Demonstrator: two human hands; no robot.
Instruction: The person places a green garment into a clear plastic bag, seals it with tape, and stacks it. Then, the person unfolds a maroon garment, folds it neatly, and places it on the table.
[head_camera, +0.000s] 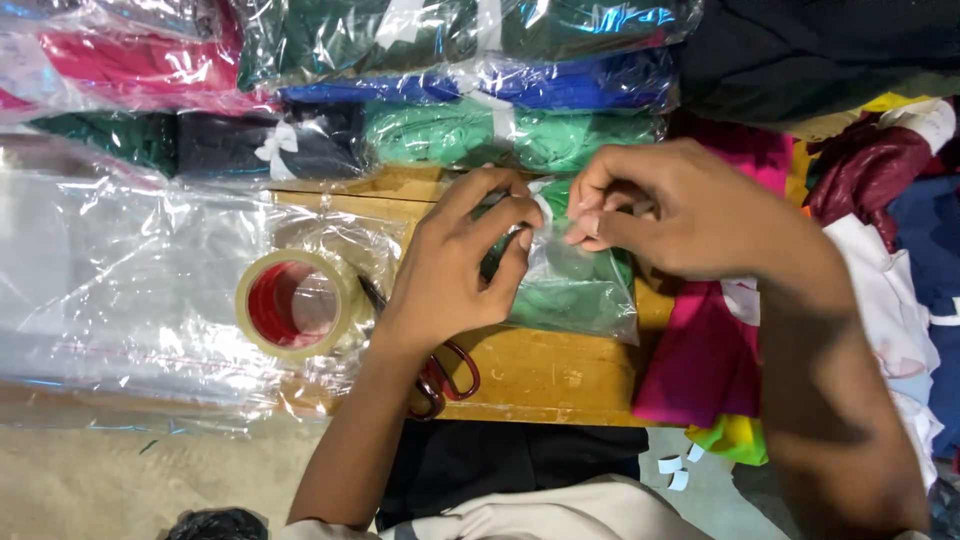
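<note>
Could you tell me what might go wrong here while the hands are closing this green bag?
The clear bag of green cloth is pinched only at its top edge by the left hand and right hand, so it might slip or crease. The scissors lie partly under the left wrist and could snag it.

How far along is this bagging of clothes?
Done: bagged garments lie stacked at the top. In hand: the left hand and right hand pinch the mouth of a clear bag with green cloth. Left: loose clothes at right; empty bags beside the tape roll.
</note>
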